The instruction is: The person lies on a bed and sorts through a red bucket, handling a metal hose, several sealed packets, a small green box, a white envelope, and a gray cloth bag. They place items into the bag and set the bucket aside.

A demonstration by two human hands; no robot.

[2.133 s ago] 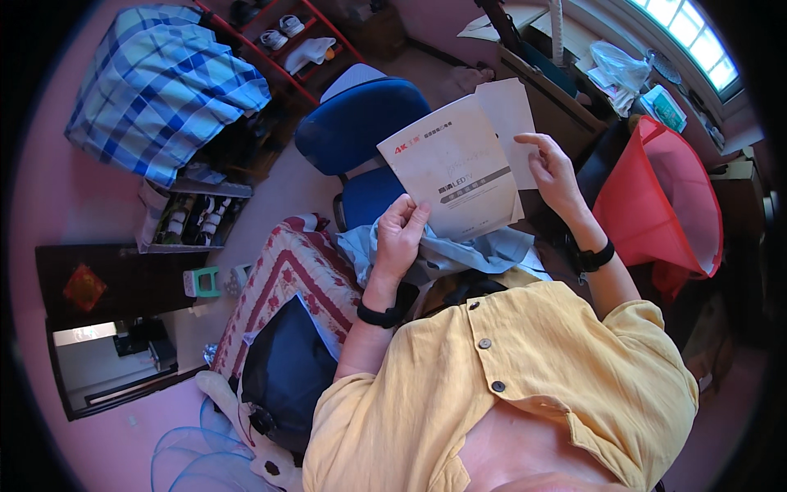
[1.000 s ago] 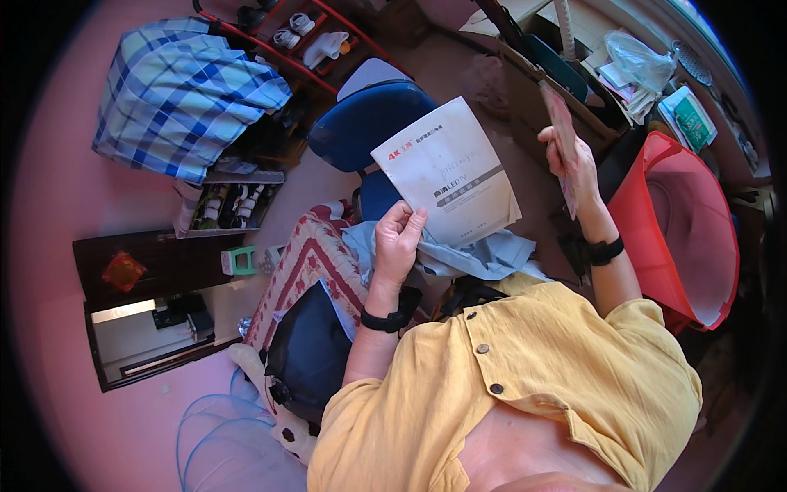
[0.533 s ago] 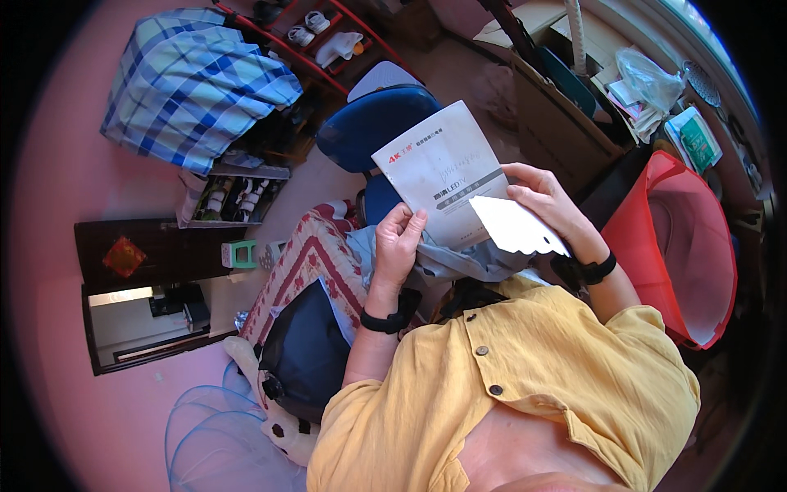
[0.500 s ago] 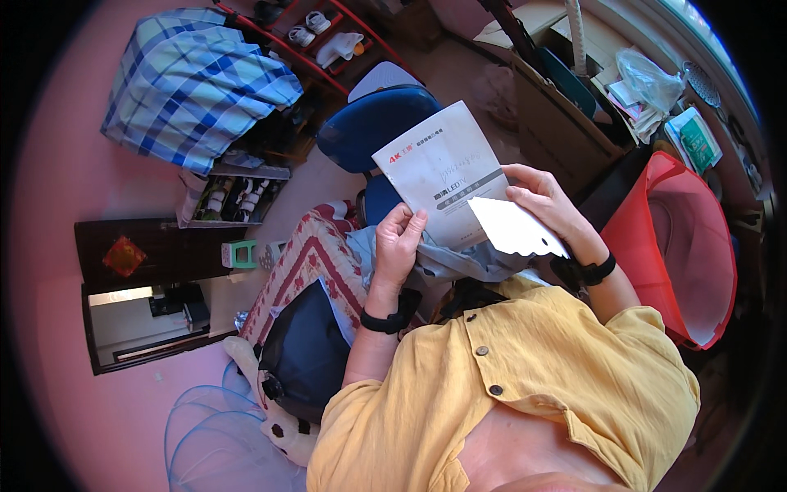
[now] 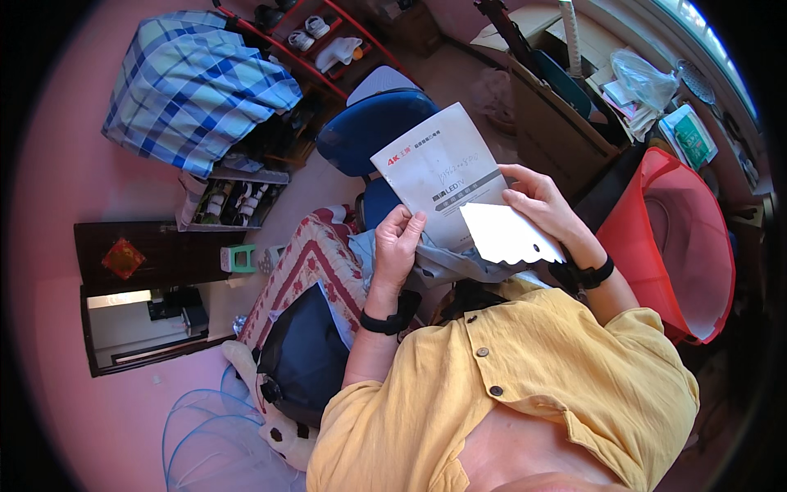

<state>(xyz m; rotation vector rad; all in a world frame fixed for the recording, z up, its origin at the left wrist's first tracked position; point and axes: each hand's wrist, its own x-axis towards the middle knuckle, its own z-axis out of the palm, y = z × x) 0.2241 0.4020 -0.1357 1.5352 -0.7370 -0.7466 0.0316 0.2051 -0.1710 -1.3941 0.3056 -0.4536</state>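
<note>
Between my hands is a white printed booklet (image 5: 443, 168) with a grey band across its cover, held above my lap. My left hand (image 5: 399, 242) pinches its lower left edge, thumb on top. On the other side, my right hand (image 5: 541, 201) grips the booklet's right edge. Under the right thumb is also a small white card (image 5: 508, 234) with a scalloped edge and a dark hole, overlapping the booklet's lower right corner. The right fingers are partly hidden behind the papers. Each wrist wears a black band.
A red bin (image 5: 668, 246) stands close to my right arm, below a cardboard box (image 5: 566, 115). Ahead is a blue chair (image 5: 373, 131). At my left lie a patterned bed cover (image 5: 307, 254) and a black bag (image 5: 303, 353). A plaid cloth (image 5: 197, 90) drapes farther off.
The scalloped card has turned slightly and shifted a little left under my right thumb. Both hands keep their hold on the booklet, almost in place.
</note>
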